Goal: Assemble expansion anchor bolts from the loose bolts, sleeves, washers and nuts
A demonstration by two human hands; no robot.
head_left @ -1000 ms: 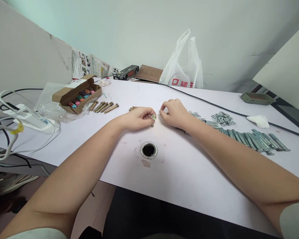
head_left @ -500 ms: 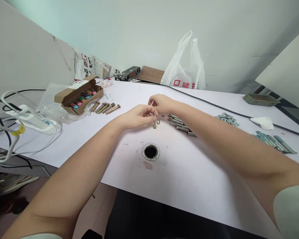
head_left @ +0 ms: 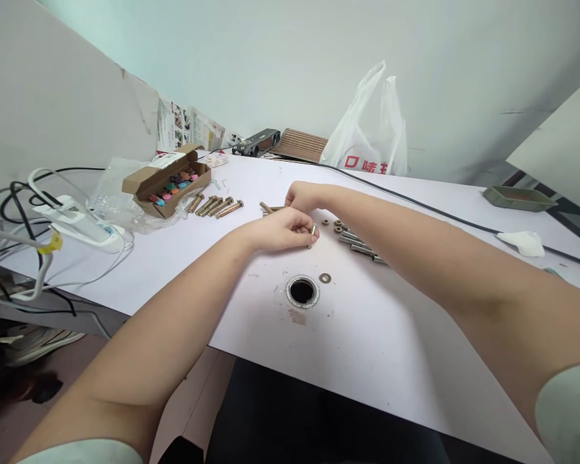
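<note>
My left hand [head_left: 291,231] is closed, its thumb and fingers pinching a small brass-coloured bolt [head_left: 314,229] that stands upright, its top above the fingertips. Just behind it, my right hand [head_left: 305,196] reaches down with curled fingers, whose tips are hidden behind the left hand. Beside the right hand lie brass-coloured rods [head_left: 267,208], partly covered by the left hand. A flat washer [head_left: 325,278] rests by the round hole [head_left: 302,292] in the table. Several small nuts [head_left: 338,225] and steel sleeves [head_left: 355,243] lie to the right, partly under my right forearm.
Several brass-coloured bolts [head_left: 215,206] lie at left, near an open cardboard box [head_left: 149,205] of coloured pieces. A power strip [head_left: 84,222] with cables is at far left. A white plastic bag [head_left: 367,138], a black cable [head_left: 415,202] and a green tray [head_left: 519,198] are at the back and right.
The washer, near my left fingertips before, now lies on the table beside the hole. The bolt has turned to stick up from my left hand, and the view has shifted slightly left.
</note>
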